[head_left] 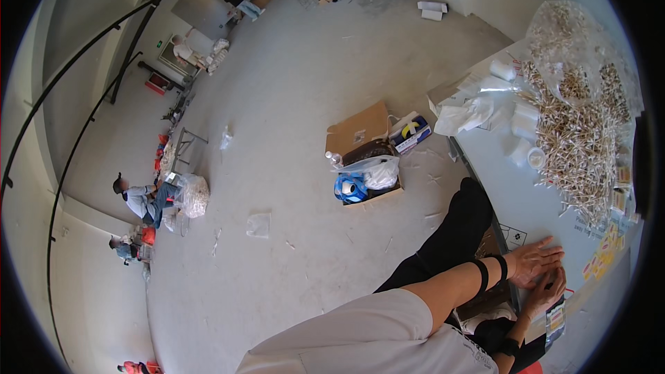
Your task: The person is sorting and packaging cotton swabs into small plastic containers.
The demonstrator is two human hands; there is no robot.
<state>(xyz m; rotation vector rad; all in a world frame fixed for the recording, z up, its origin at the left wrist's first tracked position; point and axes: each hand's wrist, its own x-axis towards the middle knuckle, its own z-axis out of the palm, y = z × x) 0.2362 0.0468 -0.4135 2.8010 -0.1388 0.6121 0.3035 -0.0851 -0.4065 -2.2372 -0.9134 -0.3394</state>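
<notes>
My left hand (535, 262) lies at the table's near edge, its fingers stretched out and side by side. Just below it my right hand (546, 294) is curled, with a small dark thing at its fingertips that I cannot make out. The two hands touch or nearly touch. A printed packet (555, 321) hangs at the table edge by my right hand. Beyond the hands, a large heap of cotton swabs (578, 131) covers the table (530, 197). Yellow and white labels (604, 253) lie to the right of my left hand.
White plastic tubs (525, 121) and a crumpled clear bag (465, 115) stand left of the swabs. An open cardboard box (364, 128) with bags and a blue container (350, 188) sits on the floor. Further off, people work at tables; a seated person (144, 197) is beside a full bag (193, 196).
</notes>
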